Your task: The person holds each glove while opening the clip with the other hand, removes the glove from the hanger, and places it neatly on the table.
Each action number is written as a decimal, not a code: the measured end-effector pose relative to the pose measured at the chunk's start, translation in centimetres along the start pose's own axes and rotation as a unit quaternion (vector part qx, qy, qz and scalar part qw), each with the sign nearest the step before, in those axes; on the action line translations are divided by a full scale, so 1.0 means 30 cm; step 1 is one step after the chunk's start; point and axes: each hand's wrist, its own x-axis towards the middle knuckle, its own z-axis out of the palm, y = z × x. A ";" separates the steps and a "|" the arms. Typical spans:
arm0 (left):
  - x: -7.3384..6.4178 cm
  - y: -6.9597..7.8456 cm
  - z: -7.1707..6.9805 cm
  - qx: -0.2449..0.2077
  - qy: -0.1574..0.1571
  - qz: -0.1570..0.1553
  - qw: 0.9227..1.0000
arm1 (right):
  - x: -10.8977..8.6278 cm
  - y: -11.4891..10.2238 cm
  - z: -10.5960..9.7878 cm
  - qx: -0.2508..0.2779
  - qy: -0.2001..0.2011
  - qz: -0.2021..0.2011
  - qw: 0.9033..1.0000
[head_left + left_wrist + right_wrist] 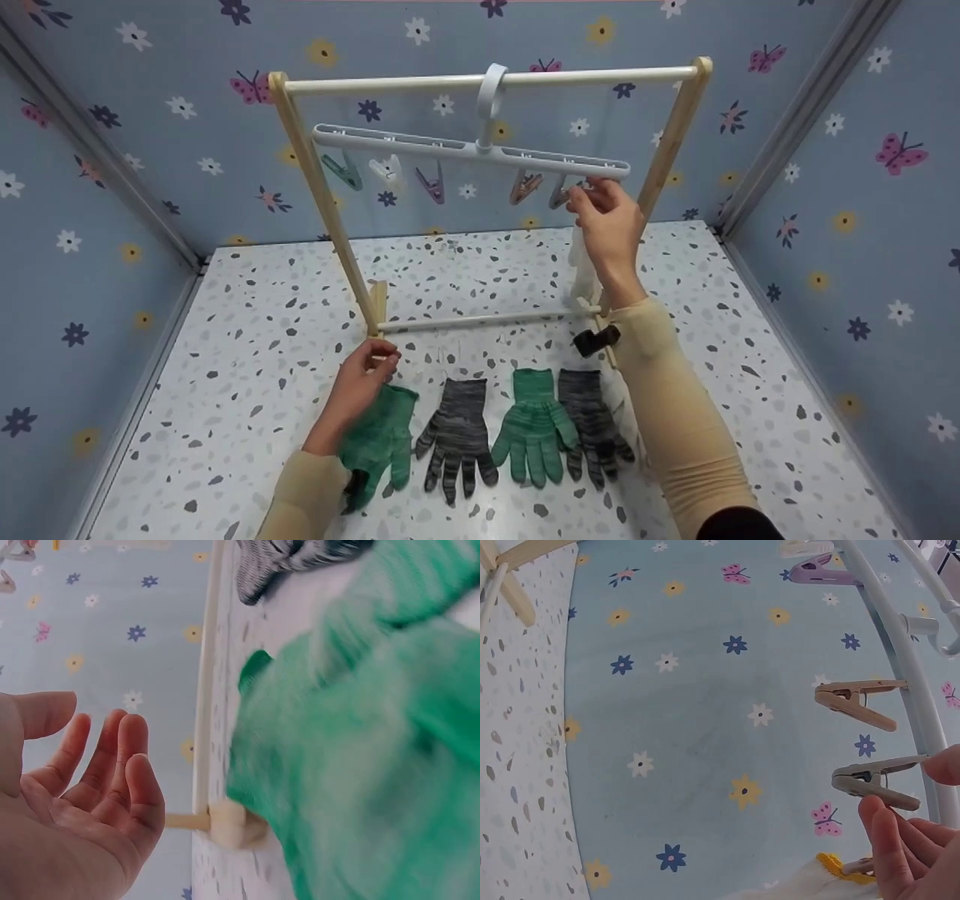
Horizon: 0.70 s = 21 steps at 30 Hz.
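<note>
My right hand (611, 225) is at the low right end of the grey hanger (420, 142). Its thumb and fingers pinch the grey clip (874, 781), whose arms stand apart as on the brown clip (855, 701) beside it. Past the fingers, a white glove (795, 886) with a yellow cuff hangs from another clip, partly hidden. My left hand (364, 379) hovers low on the left, fingers loosely bent and holding nothing. Close to it lies a green glove (379, 435). A dark grey glove (461, 427), another green glove (534, 420) and another dark grey glove (585, 412) lie rightward.
A wooden rack (330, 202) stands around the hanger, which hooks over its white top rail (390, 84). Green (345, 172), white (388, 172) and purple (433, 186) clips hang at the left. A flowered wall (255, 172) rises behind the speckled tabletop (247, 360).
</note>
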 end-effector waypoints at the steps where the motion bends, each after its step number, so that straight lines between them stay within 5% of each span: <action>1: 0.008 0.005 0.006 0.000 -0.001 0.004 1.000 | 0.000 -0.001 -0.001 0.000 -0.001 0.003 1.000; 14: 0.100 0.088 0.057 0.005 -0.032 0.047 0.998 | -0.006 -0.003 -0.010 0.004 0.004 0.007 1.000; 21: 0.141 0.132 0.074 -0.011 -0.047 0.058 0.997 | -0.027 0.008 -0.027 -0.010 0.026 -0.029 0.999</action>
